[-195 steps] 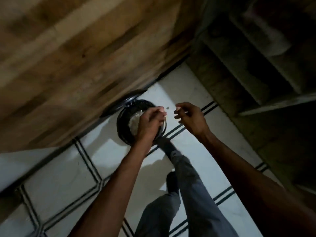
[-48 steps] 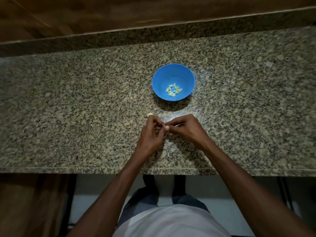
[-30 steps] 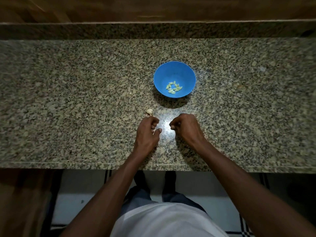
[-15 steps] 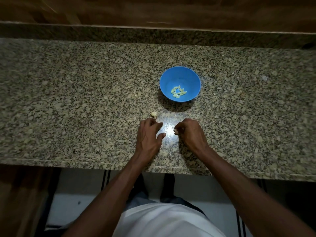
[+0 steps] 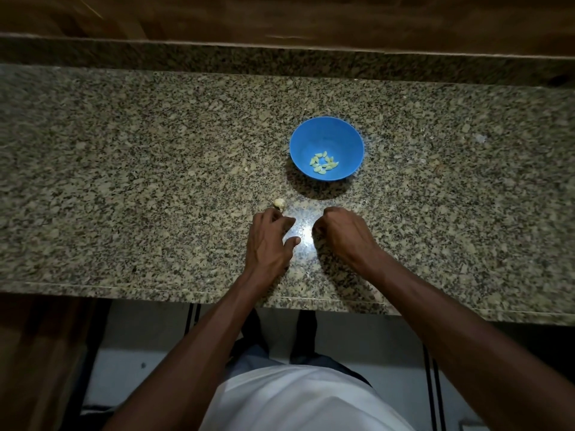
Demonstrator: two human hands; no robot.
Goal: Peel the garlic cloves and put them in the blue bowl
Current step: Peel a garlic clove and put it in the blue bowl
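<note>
On the near side of the blue bowl (image 5: pixel 326 141), at the bottom of the view, a white shirt (image 5: pixel 305 399) fills the foreground, with a pale floor (image 5: pixel 140 362) showing below the counter edge. Nearer than the bowl, both hands rest on the speckled granite counter (image 5: pixel 124 181). The left hand (image 5: pixel 269 241) lies knuckles up, fingers bent down toward the stone and thumb stuck out toward the other hand; whether anything sits under its fingertips cannot be told. The right hand (image 5: pixel 343 233), just nearer than the bowl and apart from the left, is curled into a loose fist, and what it holds, if anything, is hidden. A small unpeeled garlic piece (image 5: pixel 279 204) lies on the counter near the bowl's left front, touching or just beyond the left fingertips. The bowl stands upright with a cluster of peeled cloves (image 5: pixel 323 163) in its bottom. Behind the bowl runs a granite upstand (image 5: pixel 217 60), then dark wood panelling (image 5: pixel 280 17).
</note>
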